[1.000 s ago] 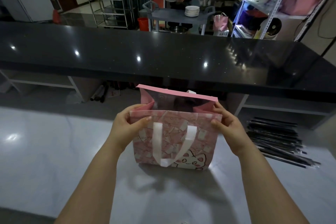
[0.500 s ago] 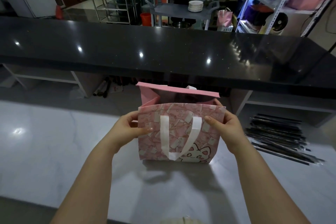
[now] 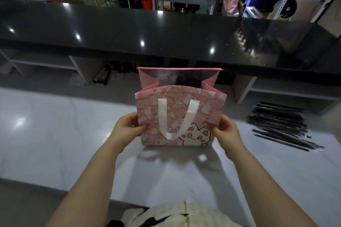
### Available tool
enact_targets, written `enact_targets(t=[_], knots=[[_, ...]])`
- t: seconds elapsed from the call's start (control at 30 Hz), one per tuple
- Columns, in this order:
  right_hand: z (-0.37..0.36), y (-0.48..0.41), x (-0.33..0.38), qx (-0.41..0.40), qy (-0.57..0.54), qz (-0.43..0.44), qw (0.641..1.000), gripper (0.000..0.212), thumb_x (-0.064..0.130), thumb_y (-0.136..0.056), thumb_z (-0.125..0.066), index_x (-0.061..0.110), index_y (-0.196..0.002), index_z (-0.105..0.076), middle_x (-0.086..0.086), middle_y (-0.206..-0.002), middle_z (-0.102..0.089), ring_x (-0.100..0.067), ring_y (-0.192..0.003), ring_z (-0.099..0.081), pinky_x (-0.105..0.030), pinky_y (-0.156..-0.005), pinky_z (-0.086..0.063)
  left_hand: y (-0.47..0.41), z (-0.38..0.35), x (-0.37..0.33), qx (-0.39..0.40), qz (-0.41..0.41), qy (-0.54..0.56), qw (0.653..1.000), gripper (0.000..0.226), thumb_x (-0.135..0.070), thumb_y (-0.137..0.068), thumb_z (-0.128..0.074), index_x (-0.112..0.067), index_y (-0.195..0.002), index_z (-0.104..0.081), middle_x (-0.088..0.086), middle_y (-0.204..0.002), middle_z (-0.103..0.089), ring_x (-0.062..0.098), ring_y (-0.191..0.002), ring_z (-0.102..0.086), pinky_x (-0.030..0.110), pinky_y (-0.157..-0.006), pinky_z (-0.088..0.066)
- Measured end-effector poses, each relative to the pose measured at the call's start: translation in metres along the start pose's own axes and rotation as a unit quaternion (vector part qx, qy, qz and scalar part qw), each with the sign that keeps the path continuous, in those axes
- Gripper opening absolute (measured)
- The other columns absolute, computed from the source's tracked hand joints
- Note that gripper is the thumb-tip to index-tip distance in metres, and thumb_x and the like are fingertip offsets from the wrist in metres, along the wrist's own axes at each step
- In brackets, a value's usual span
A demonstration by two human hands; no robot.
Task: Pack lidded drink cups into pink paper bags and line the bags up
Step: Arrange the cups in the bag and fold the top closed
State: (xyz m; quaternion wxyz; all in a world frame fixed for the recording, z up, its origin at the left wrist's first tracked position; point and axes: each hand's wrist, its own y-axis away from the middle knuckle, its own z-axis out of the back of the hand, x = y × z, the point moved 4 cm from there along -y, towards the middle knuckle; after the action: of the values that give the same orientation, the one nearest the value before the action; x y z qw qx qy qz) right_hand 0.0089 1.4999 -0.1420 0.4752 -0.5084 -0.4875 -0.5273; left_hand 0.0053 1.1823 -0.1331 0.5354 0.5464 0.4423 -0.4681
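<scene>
The bag (image 3: 208, 105) stands upright on the white desk (image 3: 55, 134) straight in front of the person, mouth open to the ceiling, its far wall close under the edge of the black counter (image 3: 166, 38). The left hand (image 3: 127, 128) holds the bag's left edge low down, and the right hand (image 3: 226, 131) holds the right edge at about the same height. On each side the thumb lies on the printed front and the other fingers (image 3: 129, 119) curl round behind the side fold, a narrow pinch on paper. The ribbon handle (image 3: 162, 116) hangs flopped over the front.

From where I stand this looks like squaring the bag up and setting it in its place. Inside it is dim: something pale and round shows near the back wall, perhaps a lid, but I cannot tell.

To do it well, I would hold the base flat on the desk and slide the bag rather than lift it, in case a drink is inside. The pinch wants to be light, since paper like this creases easily, and even on both sides so the bag does not twist. The side folds should be eased outward so the mouth holds its shape. The straws (image 3: 280, 127) lie well off to the right, so a line of bags is better started to the left, with room beside this one for the next
</scene>
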Motion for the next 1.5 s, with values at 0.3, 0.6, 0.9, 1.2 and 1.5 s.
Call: enact_targets(t=[0.3,0.6,0.9,1.2,1.5], knots=[[0.012,0.018,-0.035,-0.065,0.035,-0.039,0.996,0.025,0.0,-0.071,-0.081,0.02,-0.082,-0.071,0.009,-0.079,-0.074,-0.003,-0.074,-0.068,-0.015,-0.063,-0.053,0.014,0.012,0.042,-0.056,0.046,-0.09,0.993,0.022,0.001,-0.073,-0.081,-0.013,-0.088,-0.075,0.001,-0.086,-0.076,0.018,-0.079,-0.073,0.021,-0.064,-0.058],[0.021,0.014,0.005,-0.025,0.06,-0.01,0.998,0.031,0.009,-0.069,-0.083,0.021,-0.093,-0.068,0.009,-0.087,-0.073,-0.006,-0.086,-0.068,-0.028,-0.078,-0.059,0.018,0.014,0.002,-0.004,0.011,-0.159,0.987,0.035,-0.011,-0.071,-0.085,-0.021,-0.101,-0.071,-0.005,-0.095,-0.075,0.01,-0.088,-0.071,0.03,-0.079,-0.059],[0.008,-0.017,0.105,0.04,0.01,0.083,0.996,0.035,0.034,-0.069,-0.08,0.029,-0.102,-0.069,0.001,-0.097,-0.073,-0.019,-0.087,-0.071,-0.03,-0.066,-0.057,-0.006,0.0,-0.092,0.001,-0.141,-0.073,0.987,0.053,-0.046,-0.062,-0.081,-0.044,-0.113,-0.066,-0.016,-0.118,-0.066,0.004,-0.113,-0.059,0.035,-0.091,-0.052],[0.02,-0.033,0.1,0.105,-0.036,0.03,0.993,0.029,0.022,-0.079,-0.071,0.014,-0.107,-0.069,-0.007,-0.097,-0.072,-0.024,-0.093,-0.069,-0.03,-0.074,-0.056,-0.03,-0.004,-0.095,0.027,-0.124,-0.12,0.985,0.062,-0.054,-0.054,-0.081,-0.051,-0.113,-0.063,-0.022,-0.158,-0.018,0.006,-0.137,-0.025,0.028,-0.097,-0.036],[-0.003,-0.062,0.102,0.033,-0.01,0.074,0.997,0.008,0.027,-0.07,-0.078,0.022,-0.076,-0.074,0.026,-0.146,-0.037,0.012,-0.106,-0.058,-0.018,-0.072,-0.054,-0.052,-0.011,-0.1,0.053,-0.143,-0.047,0.987,0.04,-0.037,-0.053,-0.084,-0.022,-0.089,-0.078,-0.023,-0.144,-0.042,0.014,-0.124,-0.053,0.028,-0.079,-0.055]])
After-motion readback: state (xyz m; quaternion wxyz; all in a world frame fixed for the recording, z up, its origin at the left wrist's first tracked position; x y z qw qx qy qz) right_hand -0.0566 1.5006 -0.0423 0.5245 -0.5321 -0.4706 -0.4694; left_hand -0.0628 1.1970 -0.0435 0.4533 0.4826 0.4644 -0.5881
